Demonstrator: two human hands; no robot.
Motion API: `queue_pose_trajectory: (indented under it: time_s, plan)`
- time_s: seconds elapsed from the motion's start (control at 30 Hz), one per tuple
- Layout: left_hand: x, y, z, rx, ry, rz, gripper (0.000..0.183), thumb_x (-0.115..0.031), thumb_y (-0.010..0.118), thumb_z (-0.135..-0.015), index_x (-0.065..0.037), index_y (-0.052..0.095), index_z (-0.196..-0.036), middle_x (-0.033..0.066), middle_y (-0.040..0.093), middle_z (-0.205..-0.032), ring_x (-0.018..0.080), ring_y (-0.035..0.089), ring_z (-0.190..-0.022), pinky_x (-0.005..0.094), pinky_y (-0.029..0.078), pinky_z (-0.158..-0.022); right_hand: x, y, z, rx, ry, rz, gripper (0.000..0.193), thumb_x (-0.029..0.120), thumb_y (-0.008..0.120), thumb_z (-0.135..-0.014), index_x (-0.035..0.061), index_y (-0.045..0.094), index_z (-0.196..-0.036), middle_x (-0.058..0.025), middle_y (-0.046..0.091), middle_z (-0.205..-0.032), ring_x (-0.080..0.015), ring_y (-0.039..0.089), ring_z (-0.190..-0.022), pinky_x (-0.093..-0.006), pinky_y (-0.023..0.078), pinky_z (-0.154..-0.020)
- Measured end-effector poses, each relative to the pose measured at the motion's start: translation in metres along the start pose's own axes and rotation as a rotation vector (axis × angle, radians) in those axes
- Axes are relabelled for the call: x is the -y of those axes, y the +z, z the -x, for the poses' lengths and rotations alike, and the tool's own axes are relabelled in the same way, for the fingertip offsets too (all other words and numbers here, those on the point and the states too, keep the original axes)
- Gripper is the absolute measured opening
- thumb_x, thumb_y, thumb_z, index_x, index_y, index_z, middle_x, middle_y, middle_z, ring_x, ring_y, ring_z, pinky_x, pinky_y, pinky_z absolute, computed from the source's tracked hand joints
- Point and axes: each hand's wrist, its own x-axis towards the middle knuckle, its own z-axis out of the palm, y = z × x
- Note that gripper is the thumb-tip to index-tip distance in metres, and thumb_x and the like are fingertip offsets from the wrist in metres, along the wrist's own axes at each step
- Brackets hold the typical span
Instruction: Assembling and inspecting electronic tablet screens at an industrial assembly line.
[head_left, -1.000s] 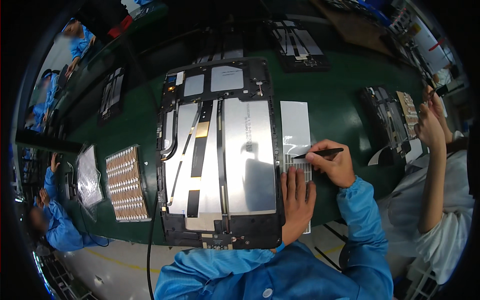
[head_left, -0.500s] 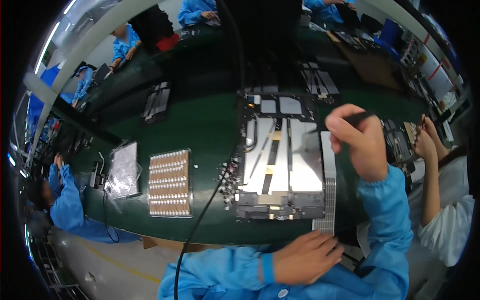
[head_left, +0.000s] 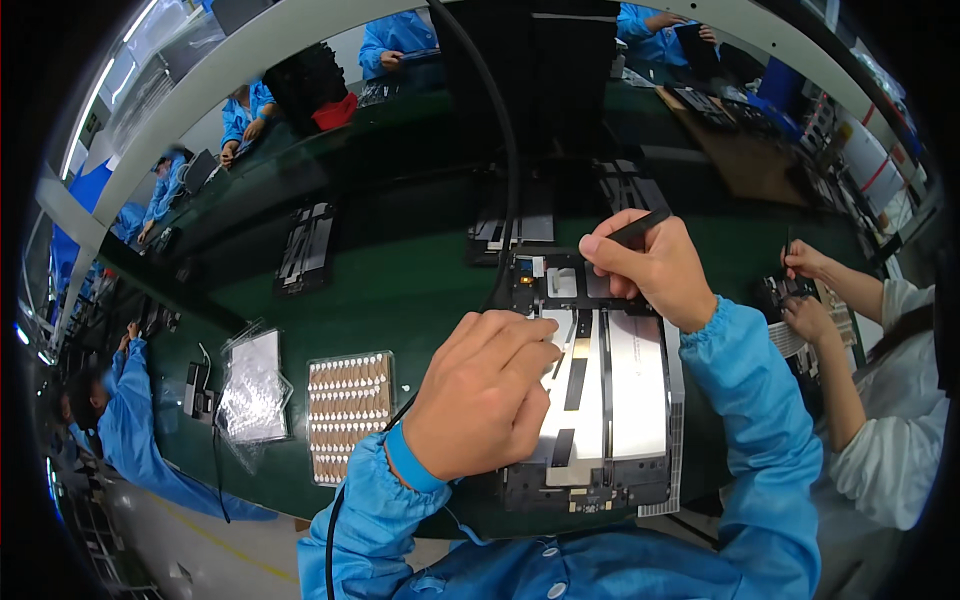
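Silver-and-black, the opened tablet chassis (head_left: 610, 400) lies flat on the green bench (head_left: 400, 290), just ahead of the person's chest. The left hand (head_left: 485, 400) rests on the chassis's left half, fingers curled loosely downward with the tips on the silver panel; it grips nothing that shows. The right hand (head_left: 650, 265) hovers over the chassis's far edge, closed around a thin black stylus-like tool (head_left: 640, 228). A black cable (head_left: 505, 180) runs from above down to the chassis. Left of the chassis sits a rectangular tray of small tan parts (head_left: 345, 412), then a clear plastic bag (head_left: 252, 388). To the right, another person's hands (head_left: 805, 290) work at their own unit.
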Motion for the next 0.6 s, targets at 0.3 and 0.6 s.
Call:
queue_pose_trajectory:
  time_s: [0.3, 0.6]
  plan:
    - [0.014, 0.009, -0.003, 0.008, -0.013, -0.074, 0.024, 0.004, 0.061, -0.067, 0.002, 0.066, -0.091, 0.0195, 0.07, -0.114, 0.0354, 0.064, -0.097, 0.0438, 0.051, -0.081, -0.011, 0.004, -0.003, -0.006, -0.062, 0.005, 0.027, 0.024, 0.078, -0.09, -0.0015, 0.07, -0.094, -0.0079, 0.069, -0.073, -0.0108, 0.062, -0.059, -0.0222, 0.047, -0.051]
    - [0.017, 0.019, -0.015, 0.0, 0.015, -0.139, 0.018, -0.002, 0.06, -0.069, 0.002, 0.064, -0.086, 0.0212, 0.07, -0.116, 0.0359, 0.061, -0.096, 0.044, 0.049, -0.082, -0.011, 0.006, 0.0, -0.017, -0.08, 0.04, 0.027, 0.023, 0.078, -0.089, -0.0026, 0.07, -0.094, -0.01, 0.07, -0.074, -0.0124, 0.065, -0.061, -0.0239, 0.049, -0.053]
